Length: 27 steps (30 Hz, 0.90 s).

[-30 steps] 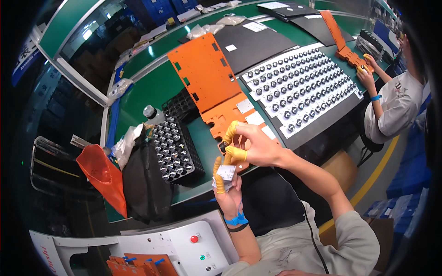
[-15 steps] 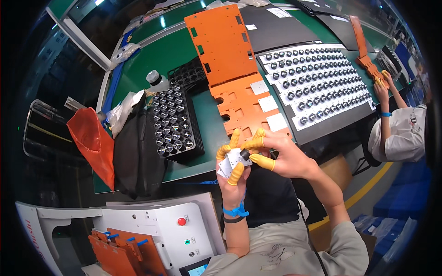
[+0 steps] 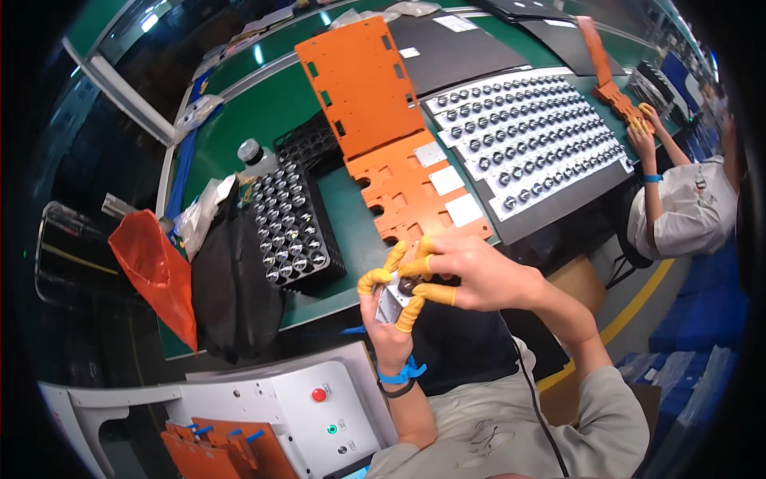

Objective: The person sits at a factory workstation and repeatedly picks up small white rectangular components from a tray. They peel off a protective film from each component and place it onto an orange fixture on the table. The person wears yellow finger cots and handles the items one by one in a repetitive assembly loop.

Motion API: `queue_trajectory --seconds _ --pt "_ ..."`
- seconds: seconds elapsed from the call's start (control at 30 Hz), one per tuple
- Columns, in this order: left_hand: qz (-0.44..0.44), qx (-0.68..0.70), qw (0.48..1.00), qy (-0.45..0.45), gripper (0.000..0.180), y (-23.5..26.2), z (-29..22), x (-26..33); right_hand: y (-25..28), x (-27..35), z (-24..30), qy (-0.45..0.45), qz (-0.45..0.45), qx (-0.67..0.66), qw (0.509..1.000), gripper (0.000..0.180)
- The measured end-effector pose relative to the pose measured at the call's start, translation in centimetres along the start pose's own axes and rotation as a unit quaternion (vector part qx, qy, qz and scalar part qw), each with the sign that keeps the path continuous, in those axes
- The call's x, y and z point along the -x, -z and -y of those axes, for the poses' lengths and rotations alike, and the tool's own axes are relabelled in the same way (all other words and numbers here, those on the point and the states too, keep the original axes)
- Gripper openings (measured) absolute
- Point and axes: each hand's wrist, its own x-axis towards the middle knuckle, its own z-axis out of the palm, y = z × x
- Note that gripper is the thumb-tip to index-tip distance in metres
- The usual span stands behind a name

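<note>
My left hand (image 3: 388,339), with yellow finger cots and a blue wrist strap, grips small white metal plates (image 3: 388,306), apparently stacked. A round black lens-like part (image 3: 408,285) sits against the top plate. Closed on that part are the yellow-capped fingertips of my right hand (image 3: 495,278), which partly cover it. Just beyond my hands lies an orange fixture (image 3: 407,188) with its panel (image 3: 357,84) folded open. Three white plates rest along its right side, one of them the nearest plate (image 3: 463,211). To the left stands a black tray (image 3: 329,239) of round lens parts.
Rows of white plates (image 3: 511,132) bearing black round parts cover a dark board at right. A clear bottle (image 3: 255,156), an orange-red bag (image 3: 155,263) and black cloth (image 3: 239,287) lie left. A white machine (image 3: 319,419) stands nearby. A co-worker (image 3: 678,207) handles another orange fixture at right.
My right fingers have brought the black part down onto the plate, and its face has turned. The plates in my left hand have tilted. The whole view has shifted slightly.
</note>
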Motion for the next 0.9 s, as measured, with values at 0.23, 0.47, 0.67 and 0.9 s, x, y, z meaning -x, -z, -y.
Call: queue_trajectory --seconds 0.23,0.47,0.67,0.9 --pt "0.03 -0.053 0.998 -0.005 0.051 0.3 0.0 0.6 1.3 -0.1 -0.2 -0.001 0.048 -0.032 0.998 0.02" --pt "0.019 -0.053 0.998 0.012 0.053 0.3 0.3 0.6 0.9 1.2 -0.6 -0.055 0.049 -0.078 0.994 0.022" --pt "-0.008 -0.073 0.997 0.035 0.05 0.7 0.9 1.1 0.2 1.9 -1.1 -0.064 0.019 -0.106 0.992 0.024" --pt "0.036 -0.063 0.997 0.04 0.05 0.2 0.8 1.3 -0.6 3.8 -2.2 -0.069 -0.009 -0.248 0.966 0.026"
